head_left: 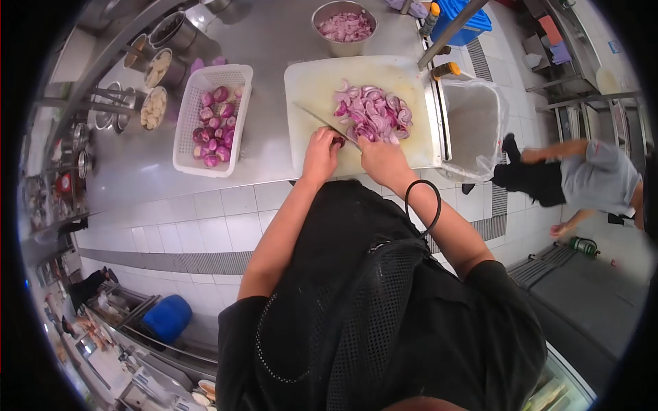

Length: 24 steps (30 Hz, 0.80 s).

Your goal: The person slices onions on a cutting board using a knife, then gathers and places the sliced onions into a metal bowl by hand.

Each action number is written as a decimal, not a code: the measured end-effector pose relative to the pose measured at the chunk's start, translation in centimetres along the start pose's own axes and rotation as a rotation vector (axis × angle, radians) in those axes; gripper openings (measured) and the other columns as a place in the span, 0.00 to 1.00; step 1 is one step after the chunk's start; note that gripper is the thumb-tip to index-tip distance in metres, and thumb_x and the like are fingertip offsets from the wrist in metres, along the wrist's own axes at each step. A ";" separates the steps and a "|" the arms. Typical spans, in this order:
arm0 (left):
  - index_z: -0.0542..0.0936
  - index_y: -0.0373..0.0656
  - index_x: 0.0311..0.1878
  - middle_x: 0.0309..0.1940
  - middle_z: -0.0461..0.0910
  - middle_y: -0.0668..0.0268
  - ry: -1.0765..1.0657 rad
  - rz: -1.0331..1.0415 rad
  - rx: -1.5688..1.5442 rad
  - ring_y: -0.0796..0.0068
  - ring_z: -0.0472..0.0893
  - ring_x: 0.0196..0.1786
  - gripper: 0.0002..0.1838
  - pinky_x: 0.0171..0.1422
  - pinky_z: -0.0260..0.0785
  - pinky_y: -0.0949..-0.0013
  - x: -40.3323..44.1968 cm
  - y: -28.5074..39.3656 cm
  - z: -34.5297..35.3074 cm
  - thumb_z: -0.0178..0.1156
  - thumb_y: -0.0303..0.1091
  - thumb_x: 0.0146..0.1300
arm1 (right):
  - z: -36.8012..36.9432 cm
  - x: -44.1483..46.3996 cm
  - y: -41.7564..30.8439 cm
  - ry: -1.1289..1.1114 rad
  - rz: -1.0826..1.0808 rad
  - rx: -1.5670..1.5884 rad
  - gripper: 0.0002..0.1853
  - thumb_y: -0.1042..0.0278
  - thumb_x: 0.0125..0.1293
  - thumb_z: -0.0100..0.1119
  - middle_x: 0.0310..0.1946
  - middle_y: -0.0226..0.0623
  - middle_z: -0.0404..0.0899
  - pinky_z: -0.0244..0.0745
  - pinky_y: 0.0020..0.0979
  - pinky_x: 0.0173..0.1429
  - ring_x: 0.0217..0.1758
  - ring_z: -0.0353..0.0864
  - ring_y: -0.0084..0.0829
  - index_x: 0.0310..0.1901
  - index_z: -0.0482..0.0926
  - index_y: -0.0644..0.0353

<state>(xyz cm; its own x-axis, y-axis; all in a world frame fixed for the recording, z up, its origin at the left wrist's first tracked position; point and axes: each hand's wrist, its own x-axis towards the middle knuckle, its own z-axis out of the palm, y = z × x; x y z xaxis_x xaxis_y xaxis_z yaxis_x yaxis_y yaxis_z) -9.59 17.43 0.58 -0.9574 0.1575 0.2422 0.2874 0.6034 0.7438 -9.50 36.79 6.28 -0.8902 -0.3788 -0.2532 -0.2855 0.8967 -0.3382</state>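
My right hand [382, 161] is wrapped round the handle of a knife [317, 118], whose blade points up and left across the white cutting board [308, 77]. Under the fingers of my left hand [321, 154] is a red onion [338, 141], pressed to the board beside the blade; most of it is hidden. Sliced red onion [375, 113] lies in a loose pile just beyond my right hand. Left of the board, a white plastic basket [179, 140] holds several whole peeled red onions [218, 127].
A steel bowl [329, 46] of chopped onion stands behind the board. Steel containers [173, 72] with pale pieces are at the far left. A lined bin [473, 123] adjoins the counter's right end. Another person [589, 175] is in the aisle at right.
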 end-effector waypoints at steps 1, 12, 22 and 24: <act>0.79 0.37 0.48 0.50 0.79 0.53 0.020 -0.007 -0.025 0.45 0.79 0.56 0.13 0.62 0.72 0.52 0.0 0.1 0.0 0.67 0.19 0.61 | 0.9 0.1 0.0 0.022 0.010 0.011 0.07 0.70 0.73 0.51 0.32 0.54 0.88 0.84 0.54 0.42 0.37 0.91 0.57 0.48 0.76 0.61; 0.80 0.38 0.46 0.49 0.79 0.54 0.038 -0.027 -0.013 0.46 0.79 0.56 0.10 0.62 0.74 0.52 0.4 0.0 0.3 0.66 0.20 0.62 | 2.4 1.9 0.8 -0.014 0.027 0.118 0.10 0.68 0.72 0.53 0.35 0.58 0.87 0.83 0.57 0.46 0.42 0.89 0.60 0.50 0.75 0.63; 0.83 0.40 0.44 0.47 0.81 0.56 -0.043 -0.224 0.107 0.50 0.81 0.56 0.09 0.62 0.75 0.53 -0.2 1.4 -1.9 0.59 0.19 0.62 | 1.5 -0.7 0.3 -0.004 0.008 0.103 0.12 0.65 0.71 0.56 0.35 0.58 0.87 0.82 0.58 0.46 0.40 0.88 0.60 0.49 0.74 0.62; 0.82 0.40 0.43 0.47 0.81 0.56 0.004 -0.170 0.008 0.51 0.81 0.55 0.09 0.62 0.75 0.54 -0.8 0.5 -2.5 0.57 0.18 0.63 | 2.3 -0.5 0.4 -0.002 0.025 0.107 0.11 0.66 0.71 0.55 0.36 0.59 0.87 0.82 0.58 0.46 0.41 0.88 0.59 0.49 0.74 0.62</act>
<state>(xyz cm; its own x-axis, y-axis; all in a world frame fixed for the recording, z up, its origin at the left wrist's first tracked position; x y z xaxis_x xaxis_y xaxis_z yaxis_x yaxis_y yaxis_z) -8.62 15.65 2.33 -0.9921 0.0492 0.1157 0.1208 0.6274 0.7692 -8.35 36.82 4.24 -0.8959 -0.3569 -0.2645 -0.2232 0.8765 -0.4266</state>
